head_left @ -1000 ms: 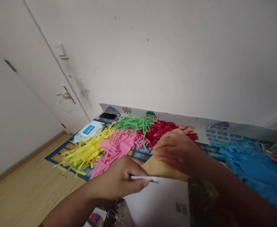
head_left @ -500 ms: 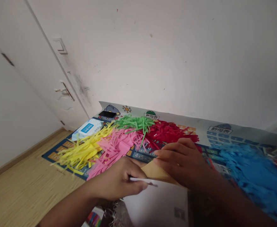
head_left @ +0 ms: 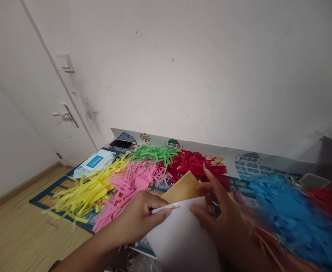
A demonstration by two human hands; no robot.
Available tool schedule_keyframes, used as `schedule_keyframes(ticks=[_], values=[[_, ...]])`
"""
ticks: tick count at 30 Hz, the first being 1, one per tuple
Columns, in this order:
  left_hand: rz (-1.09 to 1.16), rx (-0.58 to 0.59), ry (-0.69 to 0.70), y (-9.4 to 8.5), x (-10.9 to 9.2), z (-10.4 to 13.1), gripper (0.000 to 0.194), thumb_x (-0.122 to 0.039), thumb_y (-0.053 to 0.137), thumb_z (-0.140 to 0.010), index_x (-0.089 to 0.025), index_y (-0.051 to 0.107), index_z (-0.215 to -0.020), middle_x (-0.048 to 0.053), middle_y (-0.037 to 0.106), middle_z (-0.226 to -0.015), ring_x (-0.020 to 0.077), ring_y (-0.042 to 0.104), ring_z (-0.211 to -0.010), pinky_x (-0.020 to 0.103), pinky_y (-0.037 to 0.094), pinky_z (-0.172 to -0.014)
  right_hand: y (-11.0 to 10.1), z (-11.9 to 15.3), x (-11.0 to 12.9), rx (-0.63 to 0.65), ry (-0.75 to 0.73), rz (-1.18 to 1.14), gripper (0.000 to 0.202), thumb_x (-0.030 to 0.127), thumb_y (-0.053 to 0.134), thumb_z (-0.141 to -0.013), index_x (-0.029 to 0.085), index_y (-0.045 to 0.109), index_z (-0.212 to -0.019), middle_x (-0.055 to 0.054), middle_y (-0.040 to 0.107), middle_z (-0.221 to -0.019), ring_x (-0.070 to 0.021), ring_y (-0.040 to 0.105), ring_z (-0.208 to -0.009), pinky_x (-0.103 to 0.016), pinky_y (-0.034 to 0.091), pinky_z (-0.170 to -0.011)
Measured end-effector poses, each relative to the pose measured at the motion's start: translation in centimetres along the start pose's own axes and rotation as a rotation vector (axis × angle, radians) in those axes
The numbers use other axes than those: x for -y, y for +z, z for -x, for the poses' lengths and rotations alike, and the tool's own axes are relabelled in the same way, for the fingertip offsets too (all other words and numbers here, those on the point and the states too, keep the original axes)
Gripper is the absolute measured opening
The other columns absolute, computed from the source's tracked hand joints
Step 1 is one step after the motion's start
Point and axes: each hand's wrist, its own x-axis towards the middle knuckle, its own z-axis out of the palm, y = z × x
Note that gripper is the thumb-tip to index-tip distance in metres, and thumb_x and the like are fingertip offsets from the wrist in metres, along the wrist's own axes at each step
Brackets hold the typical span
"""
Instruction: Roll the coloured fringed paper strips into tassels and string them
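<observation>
My left hand (head_left: 147, 215) pinches the upper left edge of a white paper piece (head_left: 180, 230), its thumb lying along the edge. At the upper right corner, my right hand (head_left: 225, 219) has its thumb on the white front and fingers curled behind, with the index finger raised. A tan paper piece (head_left: 184, 185) with a pointed corner sticks up behind the white edge, between my hands. Whether the two are one folded piece I cannot tell. Beyond my hands lie heaps of pink strips (head_left: 134, 181) and dark red strips (head_left: 194, 162).
Yellow strips (head_left: 89, 192) and green strips (head_left: 154, 153) lie left and behind; blue strips (head_left: 287, 211) lie right. A wipes pack (head_left: 95, 163) and a black phone (head_left: 121, 144) rest on the printed mat (head_left: 47, 194). The mat's back edge meets the wall.
The tan piece now stands higher, with its point showing. My right hand has gone from lying over the tan piece to gripping the white edge, index finger raised. The camera view has shifted.
</observation>
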Motion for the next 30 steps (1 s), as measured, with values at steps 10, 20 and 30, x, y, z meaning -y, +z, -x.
schedule_keyframes(ticks=[10,20,30], values=[[0.318,0.179,-0.236,2.0,0.5,4.4,0.052,-0.056,0.051,-0.09,-0.01,0.062,-0.069,-0.003,0.039,-0.058,0.0071,0.031,-0.052,0.02,0.022,-0.047,0.2,2.8,2.7,0.247,0.186,-0.231,0.081,0.025,0.064,-0.077,0.025,0.028,-0.149,0.004,0.064,-0.077,-0.0133,0.057,-0.064,-0.024,0.044,-0.059],[0.204,0.132,-0.288,6.5,3.0,11.1,0.051,-0.055,0.052,-0.089,-0.016,0.039,-0.059,-0.004,0.032,-0.061,0.007,0.027,-0.054,0.021,0.019,-0.048,4.0,8.7,2.3,0.307,0.072,-0.145,0.083,0.012,0.06,-0.074,0.025,0.027,-0.149,0.006,0.059,-0.068,-0.0127,0.051,-0.059,-0.024,0.04,-0.058],[0.516,-0.155,-0.458,14.0,7.5,13.1,0.058,-0.068,0.062,-0.074,-0.014,0.053,-0.057,-0.003,0.04,-0.055,0.0087,0.033,-0.052,0.021,0.028,-0.05,2.3,17.0,1.2,-0.323,-0.144,0.212,0.044,0.038,0.077,-0.073,0.028,0.067,-0.115,-0.011,0.051,-0.134,-0.0336,0.046,-0.125,-0.049,0.041,-0.101]])
